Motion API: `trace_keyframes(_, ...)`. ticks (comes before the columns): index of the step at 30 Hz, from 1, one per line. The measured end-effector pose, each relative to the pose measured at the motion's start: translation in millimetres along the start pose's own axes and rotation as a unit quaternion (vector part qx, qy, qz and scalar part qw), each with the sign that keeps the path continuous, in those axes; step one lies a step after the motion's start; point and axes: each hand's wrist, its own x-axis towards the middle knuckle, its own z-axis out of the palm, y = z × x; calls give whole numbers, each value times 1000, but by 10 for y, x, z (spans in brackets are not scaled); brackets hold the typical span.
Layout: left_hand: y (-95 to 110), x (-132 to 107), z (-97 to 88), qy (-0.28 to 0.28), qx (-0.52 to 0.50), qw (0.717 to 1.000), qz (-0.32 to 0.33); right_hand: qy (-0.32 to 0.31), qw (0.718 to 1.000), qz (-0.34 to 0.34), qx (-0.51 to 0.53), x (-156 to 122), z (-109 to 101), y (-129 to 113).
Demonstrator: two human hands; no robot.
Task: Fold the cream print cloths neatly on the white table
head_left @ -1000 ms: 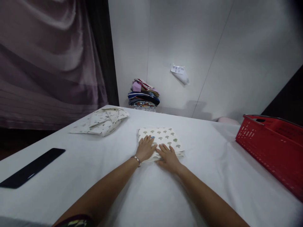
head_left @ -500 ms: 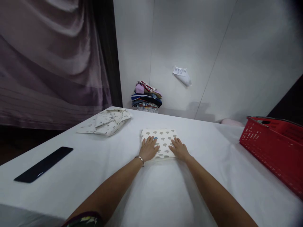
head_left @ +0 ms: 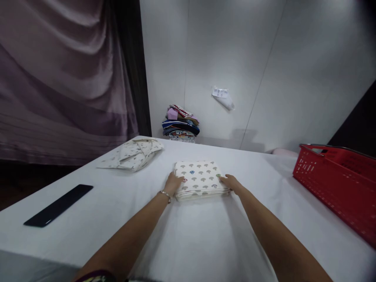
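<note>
A folded white cloth [head_left: 201, 176] printed with grey mushrooms and a few coloured ones lies in layers on the white-covered table. My left hand [head_left: 174, 183] holds its left side, thumb on top and the other fingers down along the edge, mostly hidden. On the opposite side, my right hand [head_left: 231, 182] grips the right edge in the same way, its thumb over the top layer. The cloth appears to rest on the table between both hands. A bracelet [head_left: 166, 195] circles my left wrist.
A loosely folded patterned white garment [head_left: 136, 154] lies at the far left, with a dark flat strip [head_left: 60, 205] nearer me. A red basket [head_left: 335, 184] stands on the right. Stacked clothes [head_left: 180, 123] sit beyond the table's far edge, before the wall [head_left: 249, 58].
Both hands have moved apart from flat on top of the cloth to its left and right sides, where they now grip it. More of the print shows. The view has shifted slightly.
</note>
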Motion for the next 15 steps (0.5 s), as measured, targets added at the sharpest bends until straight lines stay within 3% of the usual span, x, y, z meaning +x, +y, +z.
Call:
trace_keyframes(4, -5, 70, -27, -4, -10, 999, -45, -37, 998, 46, 12, 21, -18, -92)
trace_keyframes(8, 5, 79, -9, -24, -22, 998, -44, -80, 993, 61, 64, -50, -54, -119)
trace_keyframes(11, 20, 127, -72, -20, -20, 999, -23, -110, 986, 50, 111, -220, -33, -81)
trace_keyframes(15, -44, 252, -257, 2, 4, 1000, -1, -155, 968, 20, 198, -624, 199, 45)
